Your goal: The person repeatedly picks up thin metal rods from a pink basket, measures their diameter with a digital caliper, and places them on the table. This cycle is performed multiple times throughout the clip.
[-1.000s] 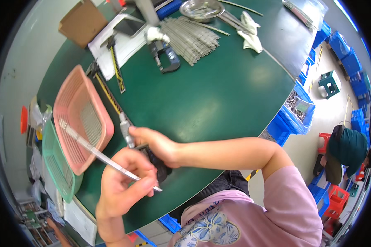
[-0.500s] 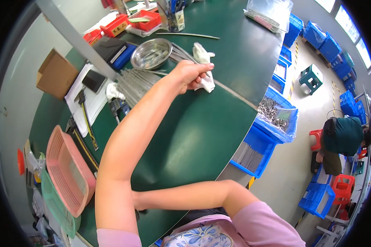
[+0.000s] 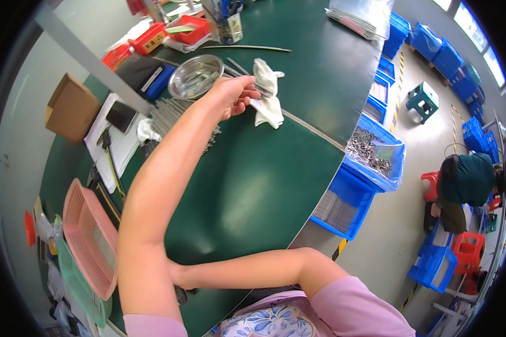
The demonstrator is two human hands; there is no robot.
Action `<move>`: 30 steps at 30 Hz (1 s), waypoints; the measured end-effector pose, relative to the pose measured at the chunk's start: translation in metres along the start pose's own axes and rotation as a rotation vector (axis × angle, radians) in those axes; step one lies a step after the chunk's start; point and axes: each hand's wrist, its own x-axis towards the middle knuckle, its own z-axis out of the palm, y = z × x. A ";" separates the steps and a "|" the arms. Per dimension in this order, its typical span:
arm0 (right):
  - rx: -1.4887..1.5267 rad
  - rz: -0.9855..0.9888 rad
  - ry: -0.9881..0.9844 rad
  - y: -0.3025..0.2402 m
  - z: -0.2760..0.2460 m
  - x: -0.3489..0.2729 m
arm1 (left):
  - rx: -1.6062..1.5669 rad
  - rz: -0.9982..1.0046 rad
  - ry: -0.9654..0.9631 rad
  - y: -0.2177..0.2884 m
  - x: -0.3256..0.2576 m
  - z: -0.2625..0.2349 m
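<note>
My left hand [image 3: 236,96] reaches across the green table with its thumb and fingers curled loosely around thin metal rods [image 3: 263,90]. The rods' ends lie against a crumpled white cloth or glove [image 3: 270,111]. Beneath my left forearm lies a bundle of grey rods [image 3: 174,114], partly covered. Behind that wrist stands a round metal bowl [image 3: 172,84] containing small clear pieces. My right forearm crosses the near side. Only the heel of my right hand [image 3: 177,274] shows; its fingers are hidden behind my left arm, where a dark object [image 3: 180,294] peeks out.
Calipers [image 3: 111,160], a phone [image 3: 121,115] and papers lie at left, near pink [image 3: 84,236] and green baskets [image 3: 76,275]. Blue crates [image 3: 351,210] with metal parts stand beyond the table's right edge. A person [image 3: 466,180] bends over at far right.
My left hand has drawn left, away from the white cloth, and its fingers look looser. More of the cloth shows. My right arm stays in nearly the same pose.
</note>
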 end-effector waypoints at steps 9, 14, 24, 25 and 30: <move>0.027 0.229 -0.001 -0.039 0.007 -0.017 | 0.291 0.471 0.361 -0.024 -0.223 -0.168; -0.104 0.198 -0.056 -0.033 0.014 -0.024 | 0.412 0.059 0.894 -0.136 -0.321 -0.279; -0.066 0.208 -0.035 -0.043 0.014 -0.028 | 0.251 -0.391 0.807 -0.246 -0.330 -0.286; -0.061 0.211 -0.042 -0.043 0.014 -0.028 | 0.294 -0.420 0.797 -0.245 -0.331 -0.290; -0.051 0.205 -0.063 -0.044 0.013 -0.027 | 0.228 -0.422 0.743 -0.242 -0.322 -0.296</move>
